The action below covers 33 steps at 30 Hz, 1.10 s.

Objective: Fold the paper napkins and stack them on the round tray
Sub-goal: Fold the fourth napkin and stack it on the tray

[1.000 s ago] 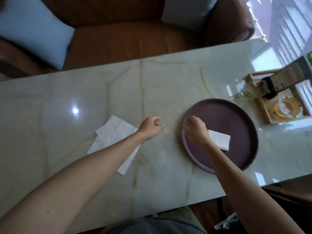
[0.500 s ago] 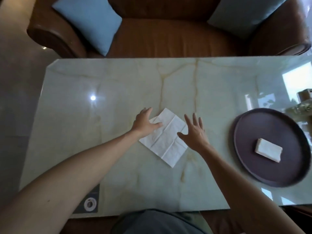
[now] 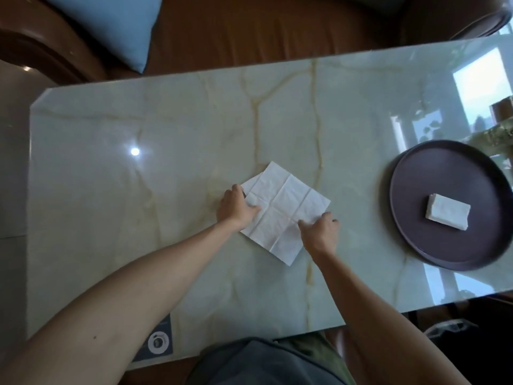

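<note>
An unfolded white paper napkin (image 3: pixel 283 207) lies flat on the marble table (image 3: pixel 166 162), turned like a diamond, with a second sheet's edge peeking out at its upper left. My left hand (image 3: pixel 236 207) pinches the napkin's left corner, thumb on top. My right hand (image 3: pixel 319 232) pinches its right lower edge with curled fingers. To the right stands the round dark purple tray (image 3: pixel 416 218), with one folded napkin (image 3: pixel 448 215) lying in its middle.
A brown leather sofa (image 3: pixel 249 29) with a blue cushion (image 3: pixel 116 26) runs behind the table. A wooden item and a glass object (image 3: pixel 497 134) sit at the far right edge. A round sticker (image 3: pixel 158 341) marks the table's near edge.
My right hand left the tray and came over to the napkin. Both hands went from lying flat beside the napkin to pinching its edges. The view shifted left.
</note>
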Motion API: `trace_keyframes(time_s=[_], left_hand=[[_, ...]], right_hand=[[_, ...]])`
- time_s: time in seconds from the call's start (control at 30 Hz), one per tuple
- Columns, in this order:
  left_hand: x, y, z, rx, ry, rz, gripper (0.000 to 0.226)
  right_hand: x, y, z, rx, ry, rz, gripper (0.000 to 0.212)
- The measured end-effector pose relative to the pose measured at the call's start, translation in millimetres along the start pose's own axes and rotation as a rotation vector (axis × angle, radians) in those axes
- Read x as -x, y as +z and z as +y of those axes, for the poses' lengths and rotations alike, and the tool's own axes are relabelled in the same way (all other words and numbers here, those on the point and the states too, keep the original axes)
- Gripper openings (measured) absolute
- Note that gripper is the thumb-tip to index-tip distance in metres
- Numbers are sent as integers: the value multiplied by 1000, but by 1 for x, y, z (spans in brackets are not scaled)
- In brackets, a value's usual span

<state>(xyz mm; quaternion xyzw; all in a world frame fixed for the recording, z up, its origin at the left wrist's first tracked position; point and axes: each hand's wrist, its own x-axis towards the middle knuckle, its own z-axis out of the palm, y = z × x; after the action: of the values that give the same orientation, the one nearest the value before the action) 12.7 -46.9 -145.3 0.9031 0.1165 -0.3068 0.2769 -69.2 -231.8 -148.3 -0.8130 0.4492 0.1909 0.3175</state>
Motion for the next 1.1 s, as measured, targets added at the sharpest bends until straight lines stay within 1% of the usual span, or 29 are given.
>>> trace_keyframes(time_s=[0.1,0.17,0.2,0.27,0.33,0.43,0.5,0.57,0.63,0.7,0.83,0.87,0.93,1.0,1.07,1.1], left_hand=[[0,9,4,32,-26,-32,60],[-1,12,6,56,-37,-44,55],[-1,12,6,68,-44,-47,49],[-1,11,5,74,-47,-40,31],[0,11,2,82,-43,-18,26],[4,11,-2,119,-33,3,30],[9,9,-4,129,-19,12,27],[13,7,-4,167,-11,-1,24],[18,5,-6,207,3,-43,29],[21,6,-8,242,-6,-95,30],[23,12,-12,457,-89,-256,14],[25,15,-13,500,-113,-283,12],[29,22,-15,553,-134,-311,9],[32,26,-18,578,-145,-322,17],[35,29,-21,551,-155,-299,26],[35,30,-21,535,-158,-283,26]], right_hand=[[-3,7,-6,-307,216,-15,61],[-5,10,-9,-503,333,-29,61],[-6,11,-10,-565,368,-43,55],[-9,10,-9,-629,407,-74,31],[-11,7,-7,-649,415,-115,19],[-11,-1,-4,-631,335,-140,11],[-11,-8,-4,-550,216,-128,9],[-10,-15,-6,-440,79,-118,13],[-7,-22,-10,-333,-46,-109,19],[-5,-28,-15,-272,-144,-95,17],[-2,-33,-30,-115,-281,-16,19],[-1,-32,-33,-87,-312,-30,20],[4,-27,-36,-123,-366,-159,20],[9,-22,-36,-132,-421,-283,25],[10,-18,-32,-121,-437,-327,31],[9,-16,-27,-139,-411,-320,32]])
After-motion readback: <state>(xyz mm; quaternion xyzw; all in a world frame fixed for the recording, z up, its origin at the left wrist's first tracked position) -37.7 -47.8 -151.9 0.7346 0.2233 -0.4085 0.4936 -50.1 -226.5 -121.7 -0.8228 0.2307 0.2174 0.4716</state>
